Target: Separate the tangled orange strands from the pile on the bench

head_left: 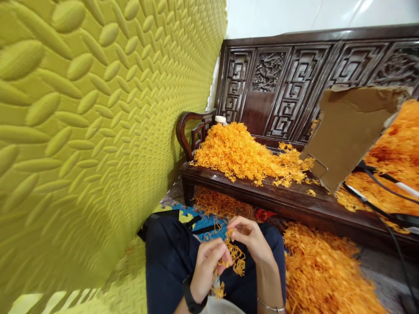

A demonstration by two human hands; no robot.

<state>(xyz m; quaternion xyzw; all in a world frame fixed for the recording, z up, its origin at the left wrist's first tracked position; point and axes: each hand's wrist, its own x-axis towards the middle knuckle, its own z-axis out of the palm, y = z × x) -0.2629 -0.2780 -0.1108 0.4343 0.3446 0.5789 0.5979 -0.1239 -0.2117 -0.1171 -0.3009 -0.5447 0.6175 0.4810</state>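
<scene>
My left hand (209, 259), with a black band at the wrist, pinches a cluster of thin, curly orange pieces (238, 258) above my lap. My right hand (249, 239), wearing a thin silver bracelet, is closed by its fingertips on the upper end of the same cluster. The cluster's loose part hangs between and below the two hands. Another small orange bit (219, 290) dangles under my left hand. Below them is the rim of a pale container (222, 305), mostly cut off by the frame's bottom edge.
A dark carved wooden bench (222, 181) stands ahead, bearing an orange heap (235, 150) and a cardboard piece (348, 131). More orange strands (327, 270) lie on the floor at right. Cables (376, 205) cross the bench. A yellow-green foam mat (98, 131) rises at left.
</scene>
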